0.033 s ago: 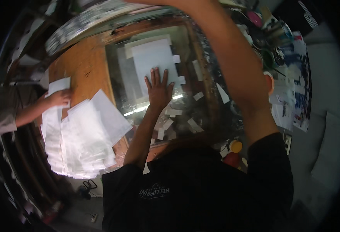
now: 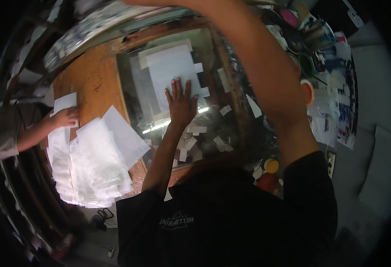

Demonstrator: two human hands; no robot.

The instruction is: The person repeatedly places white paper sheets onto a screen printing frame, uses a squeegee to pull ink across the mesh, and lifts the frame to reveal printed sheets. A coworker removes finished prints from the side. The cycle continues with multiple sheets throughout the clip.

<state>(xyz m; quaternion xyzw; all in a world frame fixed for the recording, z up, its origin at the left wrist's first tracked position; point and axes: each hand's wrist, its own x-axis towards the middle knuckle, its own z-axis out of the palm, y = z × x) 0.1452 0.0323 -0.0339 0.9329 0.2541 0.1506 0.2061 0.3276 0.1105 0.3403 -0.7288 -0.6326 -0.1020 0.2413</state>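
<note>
My left hand (image 2: 182,107) lies flat with its fingers apart on the lower part of a white sheet of paper (image 2: 169,66). The sheet rests on a glass panel (image 2: 155,147) set in a wooden frame. Small white paper tabs (image 2: 199,67) stick out along the sheet's right edge. Reaching up and across to the left, my right arm runs out at the top edge. Only a sliver of my right hand (image 2: 149,2) shows there, its fingers cut off, near a long mottled grey-white board (image 2: 82,38).
At the left, another person's hand (image 2: 66,117) rests on a small white sheet beside a fanned stack of white papers (image 2: 93,164). Cut tape or paper scraps (image 2: 191,142) dot the glass. Crowded pots and tins (image 2: 306,62) stand right, with a yellow lid (image 2: 271,166) nearer me.
The whole view has shifted slightly. My right arm reaches a little further left along the top edge. My left hand stays flat on the sheet.
</note>
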